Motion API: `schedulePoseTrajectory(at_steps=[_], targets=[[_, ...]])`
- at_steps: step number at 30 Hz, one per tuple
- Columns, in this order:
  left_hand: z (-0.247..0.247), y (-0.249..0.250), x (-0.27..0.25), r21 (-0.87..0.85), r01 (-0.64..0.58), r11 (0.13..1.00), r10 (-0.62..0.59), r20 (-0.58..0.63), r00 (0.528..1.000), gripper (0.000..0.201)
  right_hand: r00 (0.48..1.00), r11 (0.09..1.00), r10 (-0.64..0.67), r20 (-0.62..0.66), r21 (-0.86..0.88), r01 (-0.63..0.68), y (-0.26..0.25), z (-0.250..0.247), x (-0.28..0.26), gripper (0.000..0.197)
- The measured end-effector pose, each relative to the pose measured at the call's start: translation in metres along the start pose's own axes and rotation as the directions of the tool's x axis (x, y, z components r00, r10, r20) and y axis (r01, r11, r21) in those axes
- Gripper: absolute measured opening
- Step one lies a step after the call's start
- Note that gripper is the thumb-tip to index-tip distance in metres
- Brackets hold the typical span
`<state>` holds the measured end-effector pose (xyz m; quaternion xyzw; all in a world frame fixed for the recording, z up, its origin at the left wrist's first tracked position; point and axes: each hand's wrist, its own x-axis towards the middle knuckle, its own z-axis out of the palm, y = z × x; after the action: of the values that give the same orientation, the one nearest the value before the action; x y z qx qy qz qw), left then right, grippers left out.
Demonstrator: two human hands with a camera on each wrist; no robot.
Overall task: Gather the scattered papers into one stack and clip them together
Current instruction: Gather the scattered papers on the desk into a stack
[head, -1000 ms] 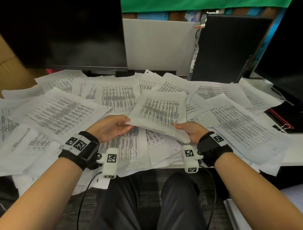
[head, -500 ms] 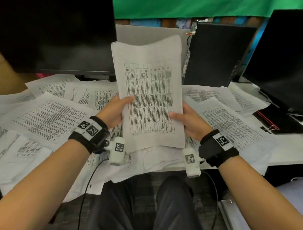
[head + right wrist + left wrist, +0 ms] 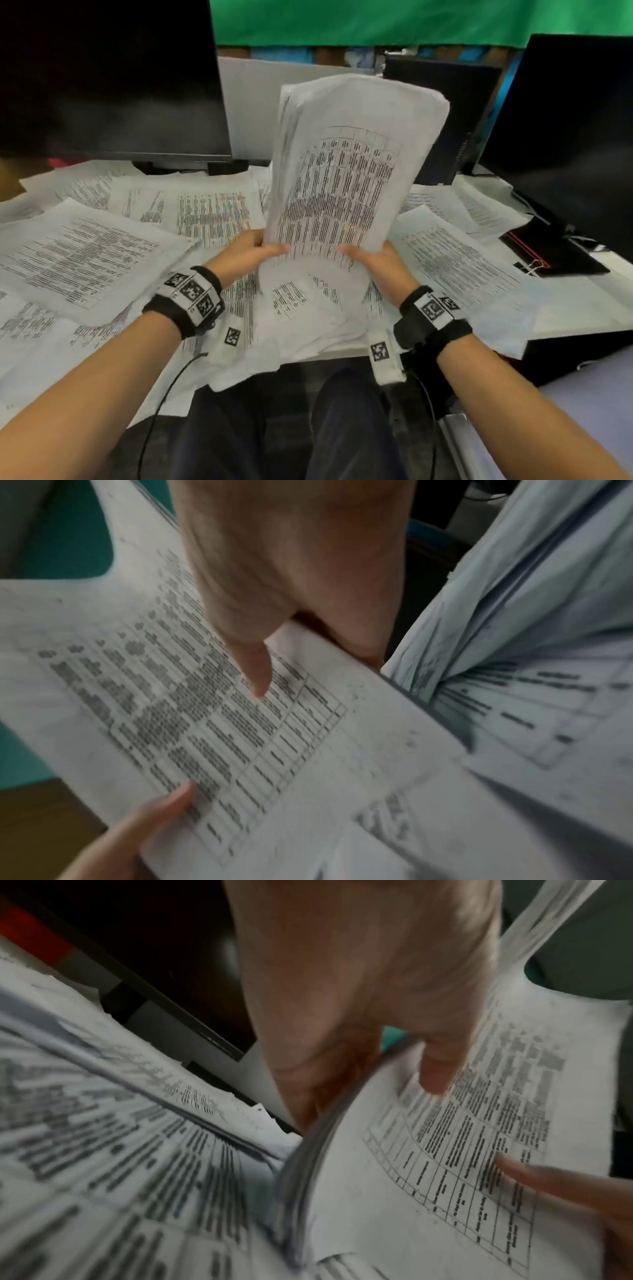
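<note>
A stack of printed papers (image 3: 342,171) stands upright above the desk, its top bowing away and its bottom edge down among the loose sheets. My left hand (image 3: 250,253) grips its lower left edge, thumb on the front page. My right hand (image 3: 373,260) grips the lower right edge the same way. In the left wrist view the stack (image 3: 428,1164) shows its layered edge under my left hand (image 3: 377,1015). The right wrist view has the stack (image 3: 240,723) with my right hand (image 3: 291,574) pinching it. Loose scattered papers (image 3: 85,253) cover the desk. A binder clip (image 3: 534,267) lies far right.
A dark monitor (image 3: 102,78) stands at the back left, a black computer case (image 3: 455,120) behind the stack, another monitor (image 3: 565,137) at the right. A black notebook with a red line (image 3: 548,250) lies right. The desk's front edge (image 3: 342,353) is above my lap.
Both hands lifted the stack from flat on the desk to upright. In the last half second they slid down towards its bottom edge, and the stack dropped and now bows at the top.
</note>
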<state>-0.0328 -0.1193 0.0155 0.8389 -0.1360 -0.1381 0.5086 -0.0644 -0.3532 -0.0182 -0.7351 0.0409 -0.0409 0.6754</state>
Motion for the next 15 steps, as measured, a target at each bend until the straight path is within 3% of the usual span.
schedulePoseTrajectory(at_steps=[2, 5, 8, 10, 11, 13, 15], targets=[[0.003, -0.001, 0.005, -0.071, -0.038, 0.997, 0.029, -0.127, 0.992, 0.047, 0.996, 0.999, -0.031, -0.083, 0.033, 0.034, -0.008, 0.002, 0.005, 0.055], [0.000, -0.005, 0.012, -0.311, -0.023, 0.950, -0.056, -0.243, 0.968, 0.046, 0.998, 0.996, -0.014, -0.059, 0.091, 0.020, -0.024, 0.001, 0.019, 0.024], [-0.004, -0.032, 0.017, -0.280, 0.131, 0.951, -0.191, -0.199, 0.961, 0.050, 0.970, 0.960, 0.201, 0.136, 0.172, -0.223, -0.024, 0.001, 0.035, 0.029], [-0.006, -0.048, 0.018, -0.190, 0.223, 0.956, -0.267, -0.254, 0.930, 0.047, 0.937, 0.924, 0.293, 0.190, 0.197, -0.328, -0.020, -0.001, 0.045, 0.032], [-0.006, -0.052, 0.017, -0.173, 0.273, 0.946, -0.314, -0.284, 0.906, 0.046, 0.937, 0.920, 0.324, 0.133, 0.188, -0.345, -0.021, -0.002, 0.051, 0.031], [-0.004, -0.062, 0.014, -0.255, 0.337, 0.906, -0.405, -0.297, 0.865, 0.050, 0.936, 0.940, 0.332, -0.120, 0.128, -0.317, -0.016, -0.006, 0.066, 0.036], [-0.002, -0.071, 0.015, -0.330, 0.339, 0.881, -0.437, -0.295, 0.850, 0.050, 0.924, 0.944, 0.327, -0.196, 0.121, -0.308, -0.007, -0.009, 0.085, 0.046]])
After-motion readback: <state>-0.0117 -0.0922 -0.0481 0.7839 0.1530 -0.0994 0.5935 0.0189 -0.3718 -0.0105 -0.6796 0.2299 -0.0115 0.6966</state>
